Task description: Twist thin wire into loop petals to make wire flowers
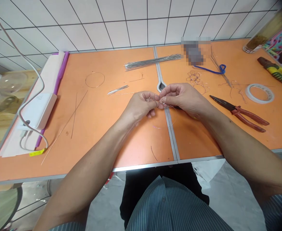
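Left hand (138,107) and right hand (183,98) nearly closed, both pinching small wire loop (154,98) between fingertips, held over orange surface (102,112); red-handled pliers (237,112) lie to right, near tape roll (260,93).

And there was the shirt (169,205), a blue-grey number with fine pale pinstripes running the whole way down the front! A button (163,199) showed on the placket, small and dark against those stripes. Out at the near left came the left sleeve (67,227), and at the near right the right sleeve (277,208), both in the same striped cloth, though whether they were short or rolled, nobody could tell from this view. Below the shirt, black trousers (141,195) filled the lap. Past the sleeves, both forearms were bare, and so were the left hand (138,107) and the right hand (183,98), no gloves on either!
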The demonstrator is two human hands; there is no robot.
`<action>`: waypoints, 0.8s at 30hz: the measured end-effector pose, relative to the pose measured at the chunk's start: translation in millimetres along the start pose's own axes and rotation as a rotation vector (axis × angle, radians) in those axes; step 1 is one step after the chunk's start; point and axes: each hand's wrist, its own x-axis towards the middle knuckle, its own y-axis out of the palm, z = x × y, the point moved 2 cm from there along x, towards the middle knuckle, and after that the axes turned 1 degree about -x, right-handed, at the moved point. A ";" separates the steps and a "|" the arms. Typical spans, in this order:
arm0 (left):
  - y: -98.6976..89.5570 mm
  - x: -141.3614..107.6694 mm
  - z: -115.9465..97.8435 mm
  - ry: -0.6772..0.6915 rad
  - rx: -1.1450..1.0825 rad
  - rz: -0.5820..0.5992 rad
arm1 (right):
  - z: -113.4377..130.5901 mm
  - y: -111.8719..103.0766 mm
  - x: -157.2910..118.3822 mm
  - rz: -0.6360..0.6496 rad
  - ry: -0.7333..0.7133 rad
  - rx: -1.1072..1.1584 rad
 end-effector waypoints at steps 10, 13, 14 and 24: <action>-3.7 2.4 -0.5 0.032 -0.005 0.008 | 4.2 1.1 -2.7 0.032 -0.221 -0.273; -6.8 5.0 1.4 0.030 -0.014 0.004 | 4.4 1.6 -5.9 -0.009 -0.347 -0.464; -7.8 5.6 1.8 0.029 -0.016 0.012 | 5.0 2.1 -7.3 -0.022 -0.398 -0.537; -12.5 4.6 -2.1 0.013 -0.018 0.044 | 12.8 7.3 -15.5 -0.023 -0.487 -0.810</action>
